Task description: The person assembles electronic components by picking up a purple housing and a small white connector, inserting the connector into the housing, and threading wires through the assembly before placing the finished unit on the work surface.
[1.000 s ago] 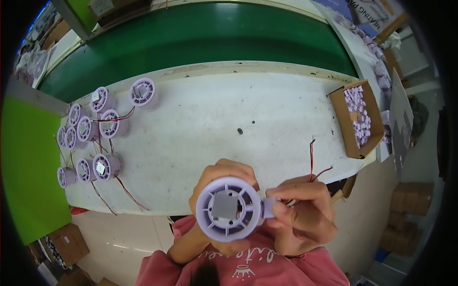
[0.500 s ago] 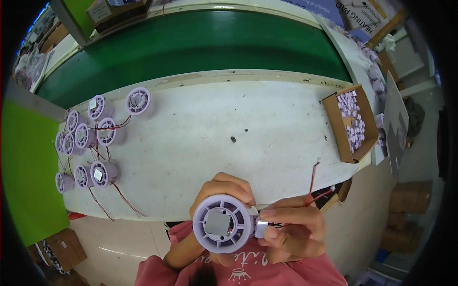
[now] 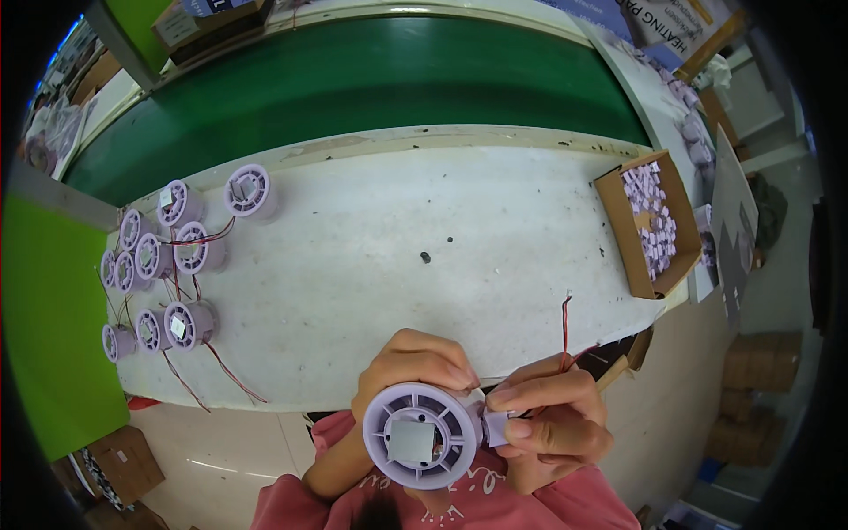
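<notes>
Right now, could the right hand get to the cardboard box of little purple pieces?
Probably yes. The cardboard box sits open on the right hand's own side, with bare table between. But that hand is busy pinching a small part against the round purple housing.

Both hands met low in the frame, just below centre, raised close to the camera. The left hand (image 3: 411,367) sat at lower centre, its fingers curled forward and down with the fingertips bunched toward the right, the forearm running down to the lower left edge in a pink sleeve. The right hand (image 3: 552,420) lay just to its right, fingers folded leftward, thumb and forefinger pinched together, knuckles toward the lower right.
</notes>
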### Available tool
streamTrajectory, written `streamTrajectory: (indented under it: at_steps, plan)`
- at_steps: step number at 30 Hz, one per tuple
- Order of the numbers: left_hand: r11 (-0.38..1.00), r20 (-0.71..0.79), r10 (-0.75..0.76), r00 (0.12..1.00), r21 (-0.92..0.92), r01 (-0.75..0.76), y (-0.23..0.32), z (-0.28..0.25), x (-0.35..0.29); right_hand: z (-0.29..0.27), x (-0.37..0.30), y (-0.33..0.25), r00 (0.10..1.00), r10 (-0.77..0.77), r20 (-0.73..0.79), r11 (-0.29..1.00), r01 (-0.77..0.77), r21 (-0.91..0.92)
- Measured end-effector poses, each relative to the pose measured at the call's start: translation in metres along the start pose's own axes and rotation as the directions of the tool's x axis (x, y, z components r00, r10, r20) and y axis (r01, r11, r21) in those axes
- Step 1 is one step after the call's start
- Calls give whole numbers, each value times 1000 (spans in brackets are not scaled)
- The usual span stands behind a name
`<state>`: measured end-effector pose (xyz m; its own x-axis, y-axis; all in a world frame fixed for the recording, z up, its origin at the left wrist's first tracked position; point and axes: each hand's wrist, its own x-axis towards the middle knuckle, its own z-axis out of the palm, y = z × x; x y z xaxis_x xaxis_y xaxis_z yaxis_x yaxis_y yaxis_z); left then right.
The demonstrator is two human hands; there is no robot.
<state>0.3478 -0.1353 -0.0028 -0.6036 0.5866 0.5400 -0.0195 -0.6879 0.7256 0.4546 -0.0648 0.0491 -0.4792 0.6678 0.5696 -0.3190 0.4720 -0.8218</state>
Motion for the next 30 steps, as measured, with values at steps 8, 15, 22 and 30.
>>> streamTrajectory:
  at_steps: [8,15,22,30]
  plan:
    - [997,25,-67,997,-30,68,-3,0,-1,0,1,7,993,-106,-53,994,104,-44]
    - [992,-30,-126,992,-8,125,1,9,-3,-3,3,4,980,-196,-17,966,190,-177]
    - [973,-42,-184,982,-147,176,-6,8,-10,0,-5,2,980,-197,-28,954,185,-235]
    - [972,70,-188,980,-129,196,-13,-2,-10,-9,-8,8,995,-99,30,984,103,-145]
